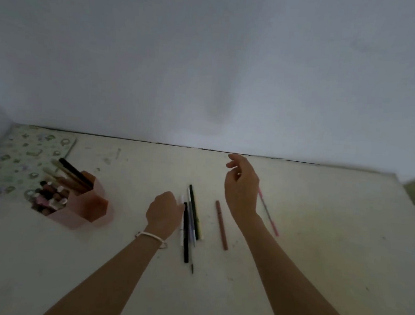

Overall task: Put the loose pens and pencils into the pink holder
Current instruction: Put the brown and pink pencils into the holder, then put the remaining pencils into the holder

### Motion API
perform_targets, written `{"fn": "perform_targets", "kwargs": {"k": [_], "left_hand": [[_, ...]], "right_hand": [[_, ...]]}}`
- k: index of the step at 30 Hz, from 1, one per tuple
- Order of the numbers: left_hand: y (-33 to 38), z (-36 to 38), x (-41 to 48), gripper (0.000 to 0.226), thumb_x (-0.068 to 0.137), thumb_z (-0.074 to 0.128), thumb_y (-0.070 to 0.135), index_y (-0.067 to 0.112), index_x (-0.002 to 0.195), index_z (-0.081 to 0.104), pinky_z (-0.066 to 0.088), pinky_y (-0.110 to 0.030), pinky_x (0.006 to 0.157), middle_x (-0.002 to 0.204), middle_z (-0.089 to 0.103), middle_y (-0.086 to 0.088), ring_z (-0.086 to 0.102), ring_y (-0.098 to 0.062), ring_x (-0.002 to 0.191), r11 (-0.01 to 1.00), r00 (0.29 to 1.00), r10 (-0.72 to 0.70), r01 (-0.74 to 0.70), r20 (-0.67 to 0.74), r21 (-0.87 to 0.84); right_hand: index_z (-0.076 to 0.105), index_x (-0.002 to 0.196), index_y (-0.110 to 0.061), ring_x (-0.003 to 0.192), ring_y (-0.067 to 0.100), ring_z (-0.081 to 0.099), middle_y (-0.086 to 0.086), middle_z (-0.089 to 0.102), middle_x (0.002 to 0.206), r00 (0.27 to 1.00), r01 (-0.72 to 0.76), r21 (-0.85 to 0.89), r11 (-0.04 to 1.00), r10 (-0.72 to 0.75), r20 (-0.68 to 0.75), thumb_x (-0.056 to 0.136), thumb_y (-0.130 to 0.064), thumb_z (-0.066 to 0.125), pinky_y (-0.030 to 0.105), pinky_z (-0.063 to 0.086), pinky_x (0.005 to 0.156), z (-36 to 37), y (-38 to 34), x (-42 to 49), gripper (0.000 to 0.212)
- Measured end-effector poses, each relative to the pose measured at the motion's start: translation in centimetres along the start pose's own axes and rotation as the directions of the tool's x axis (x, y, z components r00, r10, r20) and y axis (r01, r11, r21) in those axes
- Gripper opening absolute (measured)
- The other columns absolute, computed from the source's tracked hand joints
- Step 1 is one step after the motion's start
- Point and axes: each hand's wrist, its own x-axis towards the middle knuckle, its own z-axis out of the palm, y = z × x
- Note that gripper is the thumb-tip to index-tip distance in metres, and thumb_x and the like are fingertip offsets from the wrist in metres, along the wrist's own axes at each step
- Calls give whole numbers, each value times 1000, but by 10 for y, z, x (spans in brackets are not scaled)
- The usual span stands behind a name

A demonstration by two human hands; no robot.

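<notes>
Clearly the left hand, curled with fingertips touching the pen cluster, is nearest; pens lie lengthwise away from the person. Right hand hovers loosely spread, empty.

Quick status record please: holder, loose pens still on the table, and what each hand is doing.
holder: pink holder, left on table, already holds pens
loose cluster: bundle of pens at centre
brown pen: lying alone, right of cluster
pink pen: farthest right, partly behind right hand
left hand: fingers at the cluster, grip unclear
right hand: raised, open, empty
</notes>
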Motion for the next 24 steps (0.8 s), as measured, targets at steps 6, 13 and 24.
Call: {"fn": "perform_targets", "kwargs": {"k": [6,13,24], "left_hand": [[11,17,2,30,89,64,34,5,97,65,54,-34,72,96,69,-13,67,-30,86,1000,1000,-2,1,16,21],[26,-4,-1,23,88,68,23,5,100,66,44,-29,74,98,69,-10,63,-25,87,986,991,53,-71,-121,-151],[49,-73,-21,11,88,67,20,16,98,63,42,-9,63,82,65,5,57,5,67,859,876,209,-377,-434,-347]], "right_hand": [[62,112,-23,71,4,55,-15,60,89,996,-89,-29,996,89,-3,82,6,45,21,47,64,-25,34,-10,45],[62,114,-20,83,11,59,-6,63,96,986,-164,-110,980,159,-59,83,2,45,28,49,72,-45,66,-1,41],[34,136,-8,105,32,53,16,52,119,927,-90,-791,605,340,155,89,-1,52,41,45,91,-49,129,5,51]]}}
